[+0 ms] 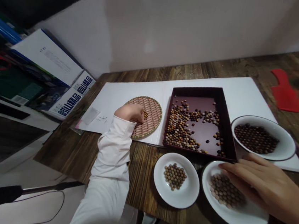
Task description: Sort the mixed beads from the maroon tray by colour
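My left hand [131, 113], in a white sleeve, is over a round woven bamboo tray [152, 121]. Its fingers are curled together beside a few yellowish-brown beads [145, 114]; whatever they pinch is hidden. My right hand [262, 182] reaches in from the right above a white oval plate [247, 222] of pale brown beads [226, 191]. Its fingers stretch left toward the plate's rim, with nothing visible in them. Between the hands lies a dark maroon box [203, 132] with many mixed beads [181, 124] in yellow, brown, dark and pale colours.
A smaller white plate [159, 188] holds greenish-brown beads, and a white bowl [286, 144] holds dark brown ones. A red scoop [286, 92] lies at the far right. White board [114, 94] lies under the tray and box. Printed cartons [50, 59] stand at left.
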`<act>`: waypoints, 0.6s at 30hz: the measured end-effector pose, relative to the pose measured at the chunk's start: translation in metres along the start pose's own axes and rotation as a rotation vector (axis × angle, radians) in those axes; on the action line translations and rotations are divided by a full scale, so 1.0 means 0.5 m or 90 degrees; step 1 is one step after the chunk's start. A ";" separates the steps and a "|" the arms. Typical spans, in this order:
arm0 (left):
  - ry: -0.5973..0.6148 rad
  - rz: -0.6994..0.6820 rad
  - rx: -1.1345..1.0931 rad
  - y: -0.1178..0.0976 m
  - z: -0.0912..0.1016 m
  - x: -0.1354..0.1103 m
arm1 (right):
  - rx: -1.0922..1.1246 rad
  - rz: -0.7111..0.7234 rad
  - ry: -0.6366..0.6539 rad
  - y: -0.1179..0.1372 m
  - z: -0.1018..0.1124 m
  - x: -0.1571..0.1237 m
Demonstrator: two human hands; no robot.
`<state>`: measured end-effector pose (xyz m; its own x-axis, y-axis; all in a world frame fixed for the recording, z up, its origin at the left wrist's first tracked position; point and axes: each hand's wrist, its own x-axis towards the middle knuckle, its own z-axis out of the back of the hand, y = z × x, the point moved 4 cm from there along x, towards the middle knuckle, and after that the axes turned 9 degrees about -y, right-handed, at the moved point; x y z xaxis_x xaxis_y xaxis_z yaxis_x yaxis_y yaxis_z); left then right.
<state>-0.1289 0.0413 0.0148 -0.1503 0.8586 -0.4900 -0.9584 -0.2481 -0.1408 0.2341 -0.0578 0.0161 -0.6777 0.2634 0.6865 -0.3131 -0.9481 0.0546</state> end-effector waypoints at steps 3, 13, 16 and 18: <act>-0.005 0.002 -0.003 0.000 0.002 -0.005 | 0.004 -0.003 -0.007 -0.001 0.000 0.002; -0.099 -0.033 0.010 -0.006 0.027 -0.011 | 0.020 -0.015 -0.013 -0.001 0.002 0.010; -0.142 -0.072 0.012 -0.019 0.027 -0.001 | 0.010 -0.004 -0.004 -0.001 0.000 0.007; -0.159 -0.095 0.015 -0.029 0.022 0.007 | 0.009 -0.002 -0.005 -0.001 0.000 0.005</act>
<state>-0.1184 0.0529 0.0247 -0.0591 0.9693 -0.2386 -0.9793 -0.1026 -0.1744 0.2324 -0.0567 0.0177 -0.6717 0.2644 0.6920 -0.3055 -0.9499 0.0665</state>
